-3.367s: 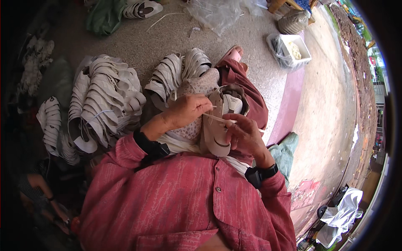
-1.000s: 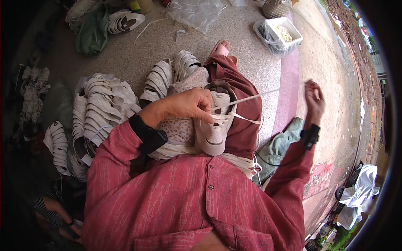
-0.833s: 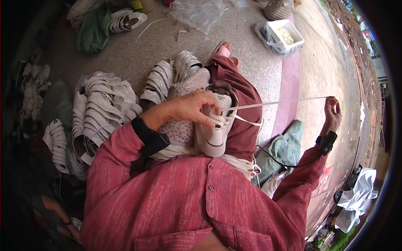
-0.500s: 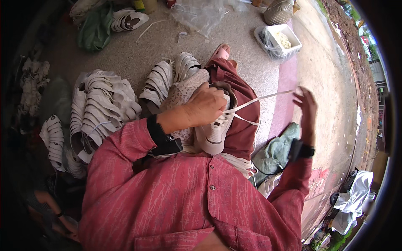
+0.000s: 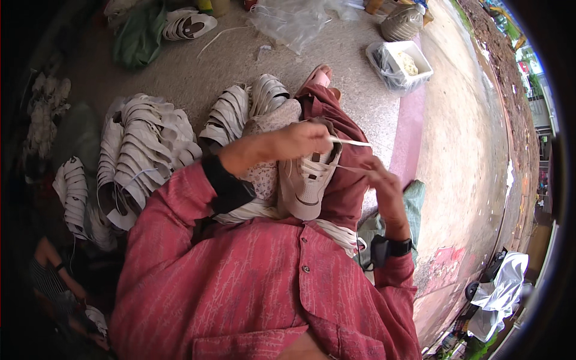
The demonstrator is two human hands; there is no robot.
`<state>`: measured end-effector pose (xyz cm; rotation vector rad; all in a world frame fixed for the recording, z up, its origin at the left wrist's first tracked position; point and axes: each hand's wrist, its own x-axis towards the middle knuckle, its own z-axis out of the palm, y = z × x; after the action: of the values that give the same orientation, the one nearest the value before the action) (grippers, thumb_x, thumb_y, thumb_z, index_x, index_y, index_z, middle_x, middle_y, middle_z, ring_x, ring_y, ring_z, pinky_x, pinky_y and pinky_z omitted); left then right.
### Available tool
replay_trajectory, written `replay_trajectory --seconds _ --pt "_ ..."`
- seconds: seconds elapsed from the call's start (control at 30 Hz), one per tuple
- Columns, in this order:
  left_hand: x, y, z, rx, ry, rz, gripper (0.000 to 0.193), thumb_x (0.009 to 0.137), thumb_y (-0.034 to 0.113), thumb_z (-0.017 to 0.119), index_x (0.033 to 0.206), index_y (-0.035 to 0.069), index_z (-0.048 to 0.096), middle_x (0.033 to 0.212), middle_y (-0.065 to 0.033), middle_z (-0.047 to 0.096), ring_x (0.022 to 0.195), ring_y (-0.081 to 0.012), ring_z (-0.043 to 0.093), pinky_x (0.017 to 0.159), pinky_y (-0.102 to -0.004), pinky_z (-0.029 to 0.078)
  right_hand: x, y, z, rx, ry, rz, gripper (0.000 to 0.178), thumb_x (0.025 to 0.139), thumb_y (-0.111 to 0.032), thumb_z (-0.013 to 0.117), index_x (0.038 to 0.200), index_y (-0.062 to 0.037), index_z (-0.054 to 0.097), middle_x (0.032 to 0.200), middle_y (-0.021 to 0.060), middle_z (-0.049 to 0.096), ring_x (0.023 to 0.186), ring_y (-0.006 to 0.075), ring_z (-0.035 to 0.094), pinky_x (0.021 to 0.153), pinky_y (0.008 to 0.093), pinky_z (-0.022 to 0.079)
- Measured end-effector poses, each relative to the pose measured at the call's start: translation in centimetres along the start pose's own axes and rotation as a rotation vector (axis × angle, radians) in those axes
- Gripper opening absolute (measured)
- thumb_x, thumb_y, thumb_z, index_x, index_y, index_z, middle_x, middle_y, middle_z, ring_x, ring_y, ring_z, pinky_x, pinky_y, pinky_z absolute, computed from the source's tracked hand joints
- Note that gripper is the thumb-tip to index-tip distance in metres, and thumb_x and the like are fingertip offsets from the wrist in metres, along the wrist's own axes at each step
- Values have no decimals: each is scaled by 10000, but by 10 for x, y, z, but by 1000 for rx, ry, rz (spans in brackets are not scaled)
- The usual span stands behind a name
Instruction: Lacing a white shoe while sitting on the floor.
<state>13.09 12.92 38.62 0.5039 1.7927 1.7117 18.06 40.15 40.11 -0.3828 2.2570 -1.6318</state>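
A pale beige shoe upper (image 5: 304,187) lies across my lap, its toe toward me. White shoelace passes through its eyelets. My left hand (image 5: 300,139) is closed above the upper's opening, pinching a white shoelace (image 5: 353,141) whose free end sticks out to the right. To the right of the upper, my right hand (image 5: 384,185) is blurred by motion. A thin stretch of lace runs from the eyelets to its fingers, which look pinched on it. Under my left forearm, a patterned cloth (image 5: 264,180) covers part of my lap.
Stacks of white shoe uppers (image 5: 141,159) stand at my left, with more uppers (image 5: 227,117) beside my leg. A white box (image 5: 420,60) holding pale laces sits far right. Green bags (image 5: 138,42) lie about. Another person's arm (image 5: 63,279) shows at lower left.
My right hand has come in from the far right toward the shoe upper, and the long stretched lace is drawn in. My left hand has shifted slightly right, a lace end now showing from it.
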Motion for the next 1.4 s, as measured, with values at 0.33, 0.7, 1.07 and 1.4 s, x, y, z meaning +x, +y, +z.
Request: replay_trajectory --seconds 0.33,0.7,1.07,1.4 --pt "-134 33 -116 -843 427 583 236 1015 213 416 808 100 428 717 -1 404 683 -140 450 856 -332 445 -65 28 -111 1633 440 -473 98 909 -132 584 844 -73 540 805 20 481 850 198 470 1069 459 269" --pt "-166 -3 -135 -965 657 245 207 984 262 517 943 78 604 663 44 462 511 -42 388 405 -191 265 -161 187 -215 1235 700 -100 267 944 -46 545 1200 30 550 841 35 560 678 83 490 580 212 398" --pt "16 -24 -31 262 256 28 339 848 354 669 914 22 648 841 -69 660 763 -130 609 657 -284 465 12 7 37 -406 306 -247 111 888 -78 627 994 -72 660 865 40 670 680 126 601 580 234 456" --pt "25 -30 -24 416 144 52 448 764 396 742 937 1 621 911 -127 656 818 -233 617 743 -350 476 38 -13 58 -1031 120 -487 89 724 -61 621 804 -100 616 775 72 474 781 263 552 638 387 458"
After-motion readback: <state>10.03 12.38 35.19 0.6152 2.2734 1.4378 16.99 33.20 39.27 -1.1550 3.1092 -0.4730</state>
